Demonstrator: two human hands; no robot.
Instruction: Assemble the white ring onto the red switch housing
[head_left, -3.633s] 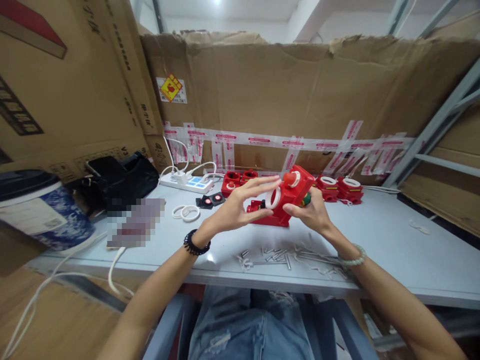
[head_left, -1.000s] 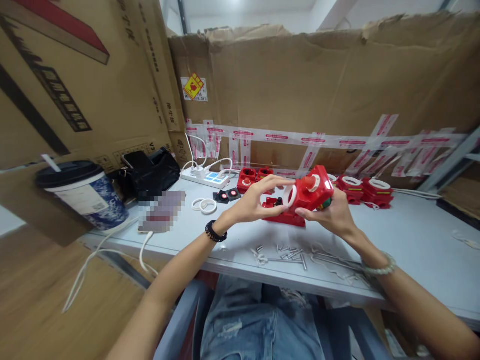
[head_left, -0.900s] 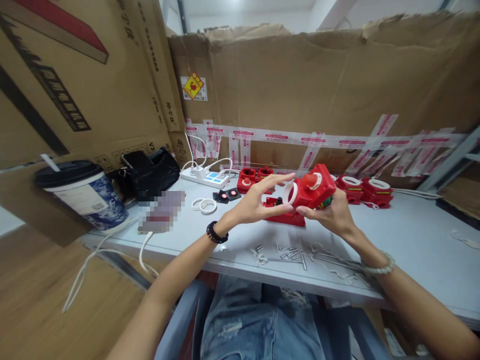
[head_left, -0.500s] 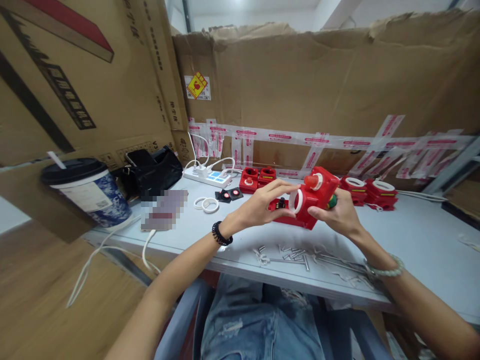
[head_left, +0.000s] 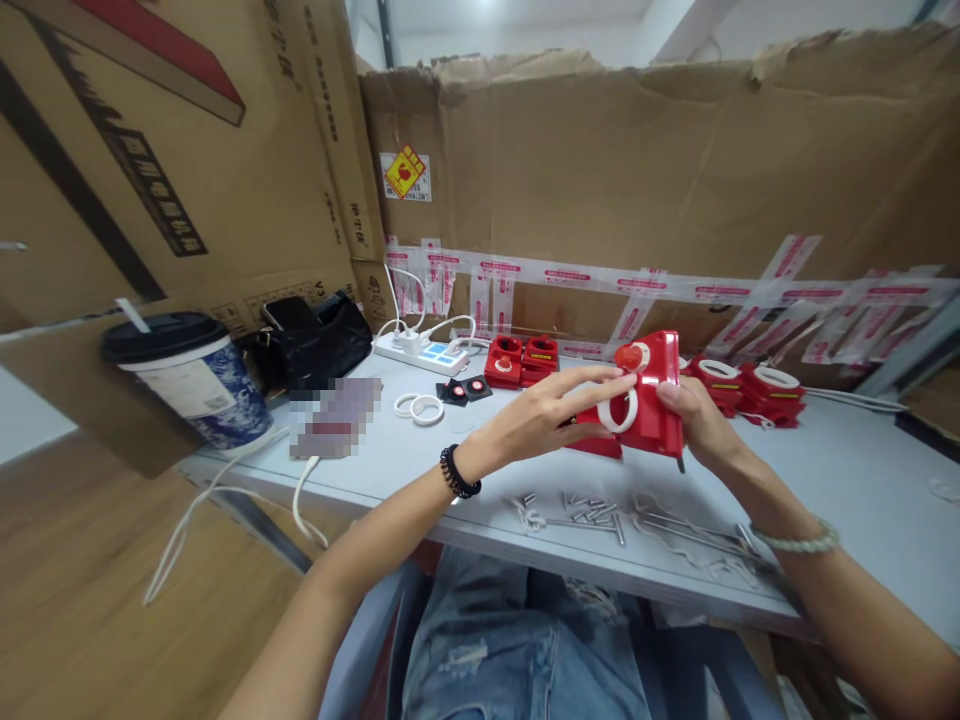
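Red housing point(head_left: 656, 415): it is hanging in the air above the desk point(head_left: 862, 500), and in the head view I am supporting it in front of me. My right hand point(head_left: 703, 420) is gripping its right edge, thumb pressing on the near face, the other fingers hiding behind. My left hand point(head_left: 532, 418) is reaching across with fingers half spread, their tips lying at the white ring point(head_left: 633, 408) against the housing; whether they are pinching it or only resting there, I am not managing to make out. I am judging that doing this well is calling for a firm right hand, a level ring and light, even pressure around its rim, since pushing on one side alone could be tilting it. The housing is looking like hard, glossy plastic, boxy with crisp edges, and a rounded orange-red knob point(head_left: 631, 357) is sticking out above the ring. The ring is showing a smooth, narrow band. On the desk, two loose white rings point(head_left: 429, 423) are lying flat, and slim metal pins point(head_left: 596, 514) are gleaming in a small scatter
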